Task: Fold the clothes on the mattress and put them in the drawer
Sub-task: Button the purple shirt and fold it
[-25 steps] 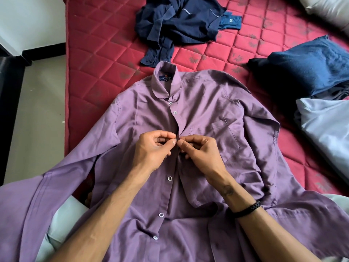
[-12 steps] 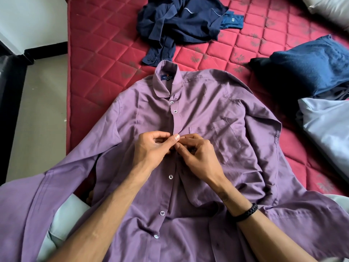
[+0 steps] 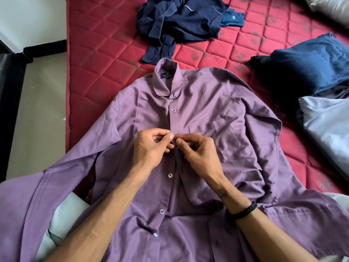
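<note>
From the head camera, both hands meet at the middle of a purple shirt (image 3: pixel 198 114) spread front-up on the red quilted mattress (image 3: pixel 98 59). The left hand (image 3: pixel 151 146) has its fingers curled in, thumb and forefinger pinching the edge of the shirt's button placket just below the chest. The right hand (image 3: pixel 198 154) faces it, fingers likewise curled, its thumb and fingertips pinching the opposite edge of the placket, so the two hands touch at the fingertips over one spot on the placket. Whether a button sits between them cannot be told, as the fingers cover it. A black braided wristband (image 3: pixel 243 210) circles the right wrist.

Above the hands, the top two buttons under the collar (image 3: pixel 168 78) are closed; below the hands the placket lies partly open with three buttons showing. The shirt's sleeves spread out to either side, the left one draping over the mattress edge toward the camera.

Beyond the collar lies a crumpled navy shirt (image 3: pixel 179 21), one cuff almost touching the purple collar. At the right sit a dark blue garment (image 3: pixel 309 65) and, nearer the camera, a pale blue garment (image 3: pixel 328 125). A pale cushion (image 3: pixel 332 8) shows at the top right corner. Left of the mattress is a grey floor (image 3: pixel 37 114) and a white wall (image 3: pixel 32 21) with a dark skirting.
</note>
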The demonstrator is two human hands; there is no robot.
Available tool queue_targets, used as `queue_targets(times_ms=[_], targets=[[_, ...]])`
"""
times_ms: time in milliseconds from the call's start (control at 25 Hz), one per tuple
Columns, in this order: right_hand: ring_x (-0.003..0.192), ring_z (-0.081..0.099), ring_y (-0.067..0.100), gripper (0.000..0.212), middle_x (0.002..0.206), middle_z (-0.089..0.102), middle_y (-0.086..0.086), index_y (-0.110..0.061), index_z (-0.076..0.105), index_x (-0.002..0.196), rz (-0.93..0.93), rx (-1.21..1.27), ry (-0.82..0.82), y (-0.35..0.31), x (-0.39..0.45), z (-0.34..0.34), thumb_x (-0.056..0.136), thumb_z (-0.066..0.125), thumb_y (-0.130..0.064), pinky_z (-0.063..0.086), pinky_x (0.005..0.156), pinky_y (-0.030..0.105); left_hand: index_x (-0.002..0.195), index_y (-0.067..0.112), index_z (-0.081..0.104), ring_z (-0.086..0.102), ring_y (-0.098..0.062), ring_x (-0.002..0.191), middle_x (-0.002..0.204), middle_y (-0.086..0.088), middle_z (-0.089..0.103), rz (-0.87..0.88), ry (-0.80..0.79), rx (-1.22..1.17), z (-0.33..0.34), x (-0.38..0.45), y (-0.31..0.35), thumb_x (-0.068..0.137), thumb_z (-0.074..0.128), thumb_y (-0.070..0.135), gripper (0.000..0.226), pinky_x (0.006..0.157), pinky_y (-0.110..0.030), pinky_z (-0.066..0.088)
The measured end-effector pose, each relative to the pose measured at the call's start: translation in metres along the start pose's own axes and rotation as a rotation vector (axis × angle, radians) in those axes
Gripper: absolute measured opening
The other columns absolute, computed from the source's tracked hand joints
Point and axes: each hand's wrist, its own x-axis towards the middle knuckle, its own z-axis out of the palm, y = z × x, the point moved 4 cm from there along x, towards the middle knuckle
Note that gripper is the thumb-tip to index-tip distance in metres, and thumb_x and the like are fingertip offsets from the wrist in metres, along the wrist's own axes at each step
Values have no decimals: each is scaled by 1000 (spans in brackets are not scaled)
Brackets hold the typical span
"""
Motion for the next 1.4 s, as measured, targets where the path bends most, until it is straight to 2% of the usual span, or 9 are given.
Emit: queue_targets(times_ms=[280, 400, 480, 640, 840, 960, 1080, 1240, 1400], targets=[[60, 58, 17, 7, 74, 73, 16, -20, 79, 95, 74, 137, -1, -3, -3, -1, 94, 77, -26, 48, 59, 37, 111, 22, 61, 67, -16, 58, 80, -1, 73, 112, -70, 54, 1, -4, 9, 91, 71, 2, 30, 55, -26, 52], [62, 58, 15, 10, 70, 69, 8, -13, 73, 92, 116, 150, -36, -2, 1, -3, 98, 70, -21, 49, 61, 37, 113, 22, 62, 63, -16, 54, 85, -3, 68, 178, -116, 102, 4, -5, 13, 91, 69, 1, 31, 55, -24, 48], [60, 54, 13, 12, 71, 64, 2, -11, 69, 92, 161, 184, -96, -1, 4, -3, 101, 65, -19, 46, 59, 28, 114, 23, 62, 60, -15, 53, 87, -5, 67, 218, -123, 131, 5, -5, 16, 92, 70, 3, 31, 54, -24, 48], [61, 52, 12, 12, 73, 62, 2, -10, 68, 96, 178, 223, -163, -2, 6, -4, 103, 62, -17, 46, 58, 21, 115, 24, 59, 56, -9, 51, 80, 5, 69, 350, -44, 302, 4, -6, 19, 90, 72, 10, 31, 57, -29, 49], [59, 66, 20, 13, 78, 73, 6, -20, 73, 105, 98, -61, -132, -11, 4, -7, 102, 60, -21, 56, 60, 35, 116, 25, 61, 66, -12, 61, 86, 8, 72, 299, 34, 293, 0, -4, 20, 85, 81, 25, 37, 62, -27, 56], [70, 69, 9, 19, 97, 72, -8, -26, 73, 113, -25, -257, -104, -35, -17, -20, 94, 70, -24, 54, 60, 22, 102, 23, 70, 68, -11, 66, 82, 9, 72, 321, 106, 313, -13, -12, 26, 88, 76, 23, 16, 68, -32, 58], [71, 63, -2, 28, 101, 72, -12, -26, 74, 110, -117, -496, -126, -43, -59, -28, 83, 80, -34, 53, 75, 20, 96, 25, 76, 66, -7, 66, 83, 9, 74, 337, -54, 525, -21, -55, 6, 89, 75, 19, 9, 72, -34, 58], [106, 63, 16, 51, 116, 57, -10, -35, 62, 122, -86, -805, -205, -17, -102, -11, 76, 77, -52, 57, 81, 42, 117, 28, 72, 64, -17, 74, 90, 7, 65, 380, -161, 710, -14, -105, -23, 88, 73, 14, 32, 78, -39, 56], [105, 63, 24, 30, 112, 55, -6, -34, 63, 118, -134, -880, -94, -18, -96, -4, 92, 63, -49, 49, 70, 39, 94, 27, 69, 56, -7, 65, 85, 10, 65, 361, -92, 700, -13, -93, -18, 86, 74, 19, 13, 73, -39, 54]])
